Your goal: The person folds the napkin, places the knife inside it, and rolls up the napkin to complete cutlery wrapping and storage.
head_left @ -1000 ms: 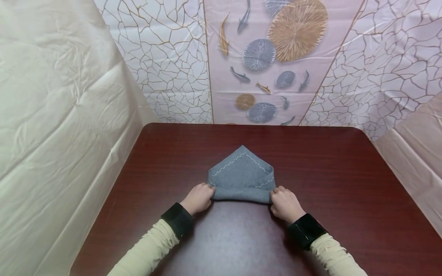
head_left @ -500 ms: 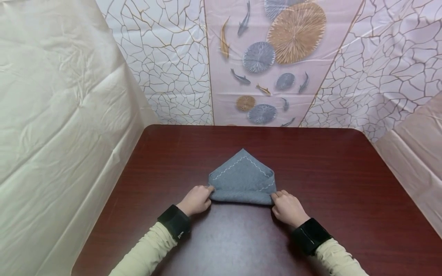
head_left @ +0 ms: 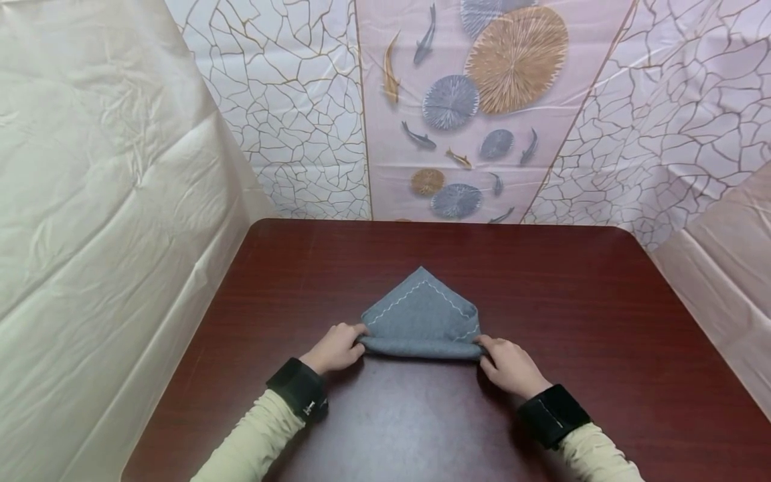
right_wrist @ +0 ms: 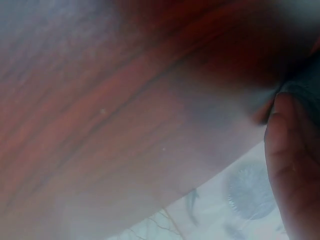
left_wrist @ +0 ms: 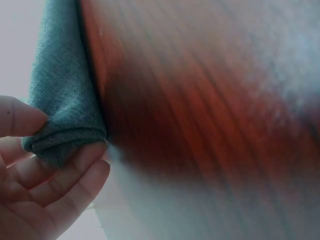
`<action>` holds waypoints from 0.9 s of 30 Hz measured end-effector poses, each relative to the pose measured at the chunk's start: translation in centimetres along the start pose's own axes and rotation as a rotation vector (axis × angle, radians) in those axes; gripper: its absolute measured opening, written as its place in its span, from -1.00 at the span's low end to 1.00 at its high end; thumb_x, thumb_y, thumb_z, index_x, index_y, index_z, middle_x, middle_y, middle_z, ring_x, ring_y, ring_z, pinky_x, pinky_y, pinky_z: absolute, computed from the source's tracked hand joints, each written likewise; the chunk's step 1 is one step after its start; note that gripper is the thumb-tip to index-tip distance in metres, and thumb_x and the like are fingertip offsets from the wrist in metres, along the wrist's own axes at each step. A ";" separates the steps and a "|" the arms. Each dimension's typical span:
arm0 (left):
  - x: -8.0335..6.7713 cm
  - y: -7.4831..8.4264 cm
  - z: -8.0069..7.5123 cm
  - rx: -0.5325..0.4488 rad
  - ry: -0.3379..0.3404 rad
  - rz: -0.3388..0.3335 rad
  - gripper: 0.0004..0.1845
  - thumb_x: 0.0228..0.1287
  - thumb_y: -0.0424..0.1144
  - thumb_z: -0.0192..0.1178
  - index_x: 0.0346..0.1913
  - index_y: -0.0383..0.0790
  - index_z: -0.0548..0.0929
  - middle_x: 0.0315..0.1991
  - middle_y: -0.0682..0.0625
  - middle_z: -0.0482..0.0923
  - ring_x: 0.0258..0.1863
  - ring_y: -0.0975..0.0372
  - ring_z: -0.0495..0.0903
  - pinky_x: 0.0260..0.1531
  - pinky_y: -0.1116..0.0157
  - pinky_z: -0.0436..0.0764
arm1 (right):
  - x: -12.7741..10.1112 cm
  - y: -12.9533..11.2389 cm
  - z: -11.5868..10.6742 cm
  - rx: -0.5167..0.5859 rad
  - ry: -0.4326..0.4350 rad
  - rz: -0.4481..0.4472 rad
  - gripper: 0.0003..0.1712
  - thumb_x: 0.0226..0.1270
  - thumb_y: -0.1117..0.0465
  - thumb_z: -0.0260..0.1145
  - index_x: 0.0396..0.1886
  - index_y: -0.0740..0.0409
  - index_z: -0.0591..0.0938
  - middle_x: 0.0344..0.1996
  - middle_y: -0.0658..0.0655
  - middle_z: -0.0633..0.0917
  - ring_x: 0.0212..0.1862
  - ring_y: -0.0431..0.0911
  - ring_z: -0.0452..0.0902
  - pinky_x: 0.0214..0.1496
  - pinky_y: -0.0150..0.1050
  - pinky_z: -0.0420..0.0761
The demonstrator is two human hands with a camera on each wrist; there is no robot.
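A grey-blue cloth [head_left: 421, 311] with wavy white stitching lies folded at mid-table, its far side coming to a point. Along its near edge runs a rolled band [head_left: 418, 348]. My left hand [head_left: 333, 348] pinches the left end of that roll. Close up in the left wrist view, the thumb lies on top of the cloth [left_wrist: 62, 75] and the fingers [left_wrist: 75, 170] are beneath its layered end. The roll's right end is pinched by my right hand [head_left: 512, 367]. Only part of the right hand [right_wrist: 292, 170] and a dark corner of cloth show in the right wrist view.
The dark red-brown wooden table [head_left: 289, 268] has rounded far corners. Behind it hangs a patterned curtain [head_left: 301, 120] with fish and round motifs. Cream fabric [head_left: 120, 234] drapes along the left side, and more fabric [head_left: 729, 268] hangs at the right.
The near roll has turned over and looks narrower, and the cloth's far point sits slightly nearer to me. Both hands have shifted a little outward while keeping their hold on the ends.
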State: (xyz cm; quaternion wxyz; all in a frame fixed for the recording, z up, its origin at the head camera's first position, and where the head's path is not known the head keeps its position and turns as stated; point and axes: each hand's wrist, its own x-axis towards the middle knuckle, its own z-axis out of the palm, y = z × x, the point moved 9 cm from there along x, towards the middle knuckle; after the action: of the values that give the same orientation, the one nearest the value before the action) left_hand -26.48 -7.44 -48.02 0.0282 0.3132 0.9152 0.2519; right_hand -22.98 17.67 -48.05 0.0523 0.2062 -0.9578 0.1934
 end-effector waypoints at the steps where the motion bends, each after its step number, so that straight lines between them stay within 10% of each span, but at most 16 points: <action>1: 0.1 -0.1 0.0 -0.009 0.007 -0.004 -0.73 0.05 -0.43 0.06 -0.14 -0.37 0.57 -0.33 -0.16 0.62 -0.37 0.10 0.59 -0.32 0.15 0.53 | 0.0 0.1 -0.1 0.018 0.007 0.006 -0.67 0.09 0.35 0.24 -0.08 0.25 0.55 -0.31 0.15 0.65 -0.33 -0.04 0.57 -0.33 -0.12 0.51; 8: 0.5 -1.6 0.0 -0.060 0.053 -0.063 -0.73 0.09 -0.43 0.02 -0.11 -0.36 0.51 -0.28 -0.20 0.60 -0.29 0.06 0.58 -0.28 0.14 0.51 | 0.9 1.4 -0.3 0.162 -0.016 0.090 -0.68 0.20 0.35 0.18 -0.03 0.28 0.48 -0.78 -0.09 0.31 -0.72 -0.26 0.16 -0.58 -0.32 0.27; 27: 3.2 -4.1 0.2 -0.051 -0.034 -0.240 -0.79 0.19 -0.40 0.06 -0.12 -0.42 0.51 -0.58 0.00 0.41 -0.58 0.22 0.41 -0.41 0.24 0.46 | 4.3 3.6 0.2 0.126 -0.046 0.247 -0.78 0.22 0.33 0.14 -0.16 0.36 0.49 -0.71 0.05 0.43 -0.63 -0.11 0.32 -0.50 -0.19 0.37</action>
State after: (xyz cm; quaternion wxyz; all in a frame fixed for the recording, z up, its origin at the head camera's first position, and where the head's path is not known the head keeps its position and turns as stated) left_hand -31.36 -8.26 -49.80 0.0816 0.2047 0.9389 0.2646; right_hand -28.35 19.01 -48.73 -0.0071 0.0939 -0.9628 0.2532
